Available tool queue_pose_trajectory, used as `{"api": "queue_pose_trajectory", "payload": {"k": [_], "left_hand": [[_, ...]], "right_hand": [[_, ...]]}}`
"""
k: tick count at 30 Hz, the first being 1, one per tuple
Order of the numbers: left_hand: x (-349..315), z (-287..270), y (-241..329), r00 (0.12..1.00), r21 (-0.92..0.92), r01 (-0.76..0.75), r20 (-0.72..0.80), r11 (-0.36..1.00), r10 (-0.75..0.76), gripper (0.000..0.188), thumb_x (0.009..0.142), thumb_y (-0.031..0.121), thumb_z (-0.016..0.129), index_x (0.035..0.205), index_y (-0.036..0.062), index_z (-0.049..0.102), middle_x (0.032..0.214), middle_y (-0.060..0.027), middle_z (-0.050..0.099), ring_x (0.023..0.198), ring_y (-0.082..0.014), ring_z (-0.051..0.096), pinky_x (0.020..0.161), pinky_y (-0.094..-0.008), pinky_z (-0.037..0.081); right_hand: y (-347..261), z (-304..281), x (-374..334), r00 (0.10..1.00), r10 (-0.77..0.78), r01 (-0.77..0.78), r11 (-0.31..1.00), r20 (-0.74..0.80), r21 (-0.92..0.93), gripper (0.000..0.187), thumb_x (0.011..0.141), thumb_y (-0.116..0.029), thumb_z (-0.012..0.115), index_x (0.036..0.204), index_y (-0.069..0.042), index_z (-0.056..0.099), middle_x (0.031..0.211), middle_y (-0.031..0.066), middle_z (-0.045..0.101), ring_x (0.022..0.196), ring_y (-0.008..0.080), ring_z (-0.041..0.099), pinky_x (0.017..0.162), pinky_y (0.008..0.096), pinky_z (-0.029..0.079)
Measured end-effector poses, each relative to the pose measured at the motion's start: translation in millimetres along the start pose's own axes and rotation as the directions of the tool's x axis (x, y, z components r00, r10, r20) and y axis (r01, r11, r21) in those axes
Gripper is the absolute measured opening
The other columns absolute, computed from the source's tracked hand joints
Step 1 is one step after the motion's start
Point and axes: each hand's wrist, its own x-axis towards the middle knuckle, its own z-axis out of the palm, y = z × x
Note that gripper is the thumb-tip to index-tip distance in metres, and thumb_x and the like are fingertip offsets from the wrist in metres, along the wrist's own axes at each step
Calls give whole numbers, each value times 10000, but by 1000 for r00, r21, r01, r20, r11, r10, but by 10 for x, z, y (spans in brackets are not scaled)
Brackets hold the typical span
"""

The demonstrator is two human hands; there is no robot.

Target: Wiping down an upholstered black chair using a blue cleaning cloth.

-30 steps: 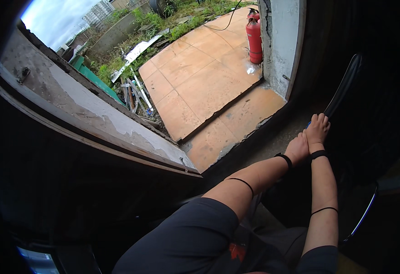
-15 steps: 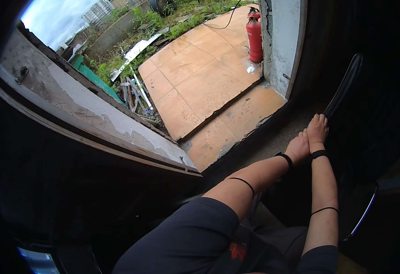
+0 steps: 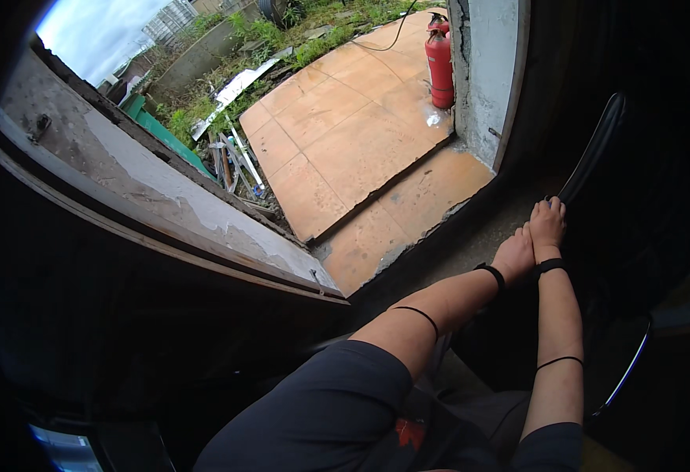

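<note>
My two hands are close together right of centre, in dim light. The fingers of my right hand [image 3: 548,223] curl over the lower end of a glossy dark curved band [image 3: 595,149], which looks like the edge of a tyre. Just to the left and nearer, my left hand [image 3: 515,253] is closed, pressed against the side of my right hand near its wrist. What lies under its fingers is hidden. Both wrists carry black straps.
A doorway opens onto an orange tiled step [image 3: 337,161]. A red fire extinguisher [image 3: 440,67] stands beside the right door jamb [image 3: 487,79]. Wood scraps [image 3: 235,165] lie left of the tiles. A thin shiny curved edge [image 3: 628,370] shows at lower right amid darkness.
The fingers of my right hand shift very slightly on the dark band. Otherwise my hands and arms stay in place.
</note>
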Motion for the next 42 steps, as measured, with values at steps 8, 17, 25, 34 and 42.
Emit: {"api": "queue_pose_trajectory", "payload": {"k": [8, 17, 25, 34, 42], "left_hand": [[23, 59, -68, 998, -90, 70, 2, 993, -70, 454, 926, 248, 487, 1238, -75, 418, 1099, -302, 574, 946, -433, 627, 829, -468, 533], [31, 77, -32, 997, -101, 79, 22, 992, -77, 450, 922, 237, 488, 1241, -72, 409, 1103, -304, 573, 935, -441, 637, 817, -475, 540], [22, 79, -46, 998, -74, 69, -3, 995, -69, 443, 921, 230, 488, 1242, -66, 409, 1100, -299, 576, 933, -441, 639, 818, -472, 540], [43, 101, -63, 998, -67, 62, 9, 996, -61, 442, 921, 235, 487, 1236, -67, 412, 1090, -296, 579, 935, -432, 638, 820, -467, 541], [30, 94, -42, 996, -91, 83, 16, 992, -82, 480, 900, 259, 541, 1234, -56, 401, 1083, -292, 578, 942, -444, 633, 828, -477, 538]], "right_hand": [[-55, -53, 39, 999, -37, 36, 998, 24, 57, 201, 901, -225, 635, 839, -38, 676, 1134, 115, 569, 1113, 326, 533, 877, 443, 531], [126, 191, 2, 996, -23, 33, 994, -91, 103, 147, 883, -188, 645, 857, -46, 673, 1147, 110, 589, 1136, 320, 539, 904, 429, 521], [63, 126, 3, 1000, -1, 4, 994, -29, 108, 129, 894, -186, 628, 886, -61, 657, 1157, 106, 587, 1148, 323, 539, 907, 437, 520], [81, 151, 10, 999, 3, 0, 996, -32, 94, 132, 897, -176, 617, 930, -48, 622, 1151, 124, 572, 1145, 339, 531, 939, 438, 502], [120, 129, 64, 998, -66, 65, 996, 10, 65, 138, 896, -167, 597, 912, -31, 615, 1113, 142, 564, 1113, 348, 535, 932, 439, 507]]}}
